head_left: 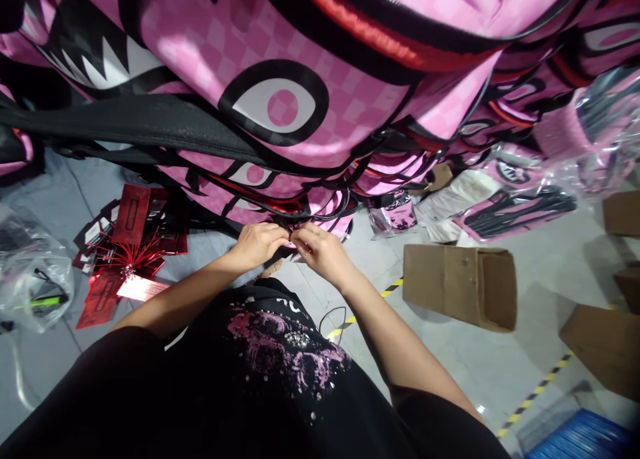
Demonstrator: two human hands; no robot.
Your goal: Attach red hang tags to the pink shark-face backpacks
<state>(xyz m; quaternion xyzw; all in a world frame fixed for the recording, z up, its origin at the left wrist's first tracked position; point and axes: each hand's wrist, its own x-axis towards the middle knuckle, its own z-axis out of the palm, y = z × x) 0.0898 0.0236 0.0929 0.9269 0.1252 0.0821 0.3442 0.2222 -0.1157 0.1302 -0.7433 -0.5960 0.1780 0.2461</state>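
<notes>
My left hand [259, 246] and my right hand [321, 249] meet at the lower edge of the pile of pink bags. Both have fingers pinched together, tips almost touching. Whatever small dark piece lies between them is too hidden to name. Just above is a pink checkered bag [350, 112] with a printed eye and red-and-black trim. Another pink bag [210, 162] with an eye print shows beneath it, crossed by a black strap [165, 126]. Left of my left hand, a bunch of red and black hang tags [131, 216] with red strings lies on grey cloth.
Clear plastic bags [35, 272] lie at the far left. An open cardboard box [440, 279] stands on the floor at right, with another box [605, 342] beyond. Plastic-wrapped pink bags [520, 209] lie behind. A blue crate [580, 439] is at bottom right.
</notes>
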